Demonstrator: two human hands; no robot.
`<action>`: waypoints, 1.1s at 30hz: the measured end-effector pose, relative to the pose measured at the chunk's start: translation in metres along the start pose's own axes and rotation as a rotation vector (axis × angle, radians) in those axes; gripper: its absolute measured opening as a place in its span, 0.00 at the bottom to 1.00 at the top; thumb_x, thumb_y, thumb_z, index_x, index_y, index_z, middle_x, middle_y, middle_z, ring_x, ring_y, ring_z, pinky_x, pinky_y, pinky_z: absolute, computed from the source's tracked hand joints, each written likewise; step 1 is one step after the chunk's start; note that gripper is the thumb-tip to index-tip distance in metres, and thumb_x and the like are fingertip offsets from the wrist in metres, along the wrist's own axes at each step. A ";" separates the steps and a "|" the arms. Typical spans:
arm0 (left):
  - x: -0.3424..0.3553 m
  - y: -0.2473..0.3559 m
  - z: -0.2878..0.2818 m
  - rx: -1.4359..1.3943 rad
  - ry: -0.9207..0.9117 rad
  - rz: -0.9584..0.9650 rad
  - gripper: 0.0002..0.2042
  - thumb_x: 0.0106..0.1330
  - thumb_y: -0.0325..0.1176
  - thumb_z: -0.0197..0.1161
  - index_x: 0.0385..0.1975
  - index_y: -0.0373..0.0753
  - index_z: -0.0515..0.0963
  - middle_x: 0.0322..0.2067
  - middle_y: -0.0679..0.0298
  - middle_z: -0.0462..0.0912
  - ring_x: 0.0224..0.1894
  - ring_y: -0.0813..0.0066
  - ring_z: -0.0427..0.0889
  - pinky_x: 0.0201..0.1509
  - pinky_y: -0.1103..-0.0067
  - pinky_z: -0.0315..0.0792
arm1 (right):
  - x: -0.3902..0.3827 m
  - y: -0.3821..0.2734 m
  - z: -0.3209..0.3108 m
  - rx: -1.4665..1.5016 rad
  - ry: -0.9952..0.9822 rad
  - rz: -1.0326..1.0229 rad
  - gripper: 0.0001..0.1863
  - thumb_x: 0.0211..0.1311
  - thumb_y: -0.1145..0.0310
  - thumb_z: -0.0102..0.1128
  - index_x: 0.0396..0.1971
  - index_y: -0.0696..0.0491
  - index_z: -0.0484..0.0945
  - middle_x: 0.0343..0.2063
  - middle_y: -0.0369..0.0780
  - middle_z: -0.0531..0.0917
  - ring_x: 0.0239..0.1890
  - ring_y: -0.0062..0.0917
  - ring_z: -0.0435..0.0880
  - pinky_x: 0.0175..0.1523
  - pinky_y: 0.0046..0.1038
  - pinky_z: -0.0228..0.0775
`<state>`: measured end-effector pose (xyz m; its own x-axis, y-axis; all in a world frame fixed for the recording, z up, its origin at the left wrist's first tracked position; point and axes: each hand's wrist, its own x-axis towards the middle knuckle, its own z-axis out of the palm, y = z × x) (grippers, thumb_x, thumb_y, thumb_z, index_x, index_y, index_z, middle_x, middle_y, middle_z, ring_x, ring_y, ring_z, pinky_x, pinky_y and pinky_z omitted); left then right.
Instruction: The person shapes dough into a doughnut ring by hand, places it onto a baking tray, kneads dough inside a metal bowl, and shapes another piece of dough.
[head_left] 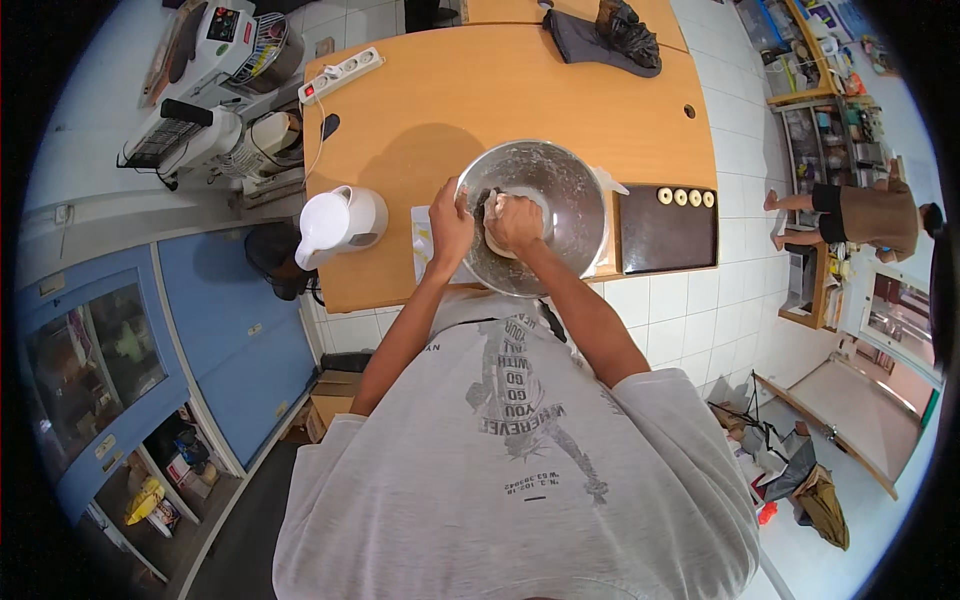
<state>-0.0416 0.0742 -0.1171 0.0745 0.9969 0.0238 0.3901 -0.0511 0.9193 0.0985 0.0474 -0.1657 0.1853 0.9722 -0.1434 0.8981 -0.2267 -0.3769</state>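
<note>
At frame centre, pale, lumpy dough [500,222] sits in a floured steel bowl [575,190]; right hand [515,222] clenched on it, left hand [450,222] gripping the rim.

Lighting: bright, even, overhead. Soft shadow on worktop [520,90] at frame centre, above steel bowl [580,200]. Faint glare on bowl rim. Focus sharp at centre. Strong fisheye bending at edges; black vignette in corners.
</note>
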 end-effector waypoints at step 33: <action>0.001 -0.004 -0.001 0.035 0.038 0.067 0.12 0.71 0.21 0.57 0.52 0.34 0.77 0.44 0.42 0.83 0.49 0.36 0.80 0.49 0.55 0.73 | -0.017 0.019 -0.018 0.051 -0.089 -0.425 0.12 0.69 0.60 0.59 0.39 0.54 0.81 0.41 0.48 0.84 0.44 0.46 0.86 0.49 0.46 0.80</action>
<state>-0.0436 0.0755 -0.1200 0.0675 0.9926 0.1006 0.4176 -0.1197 0.9007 0.1200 0.0278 -0.1539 -0.2339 0.9713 -0.0429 0.8657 0.1880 -0.4639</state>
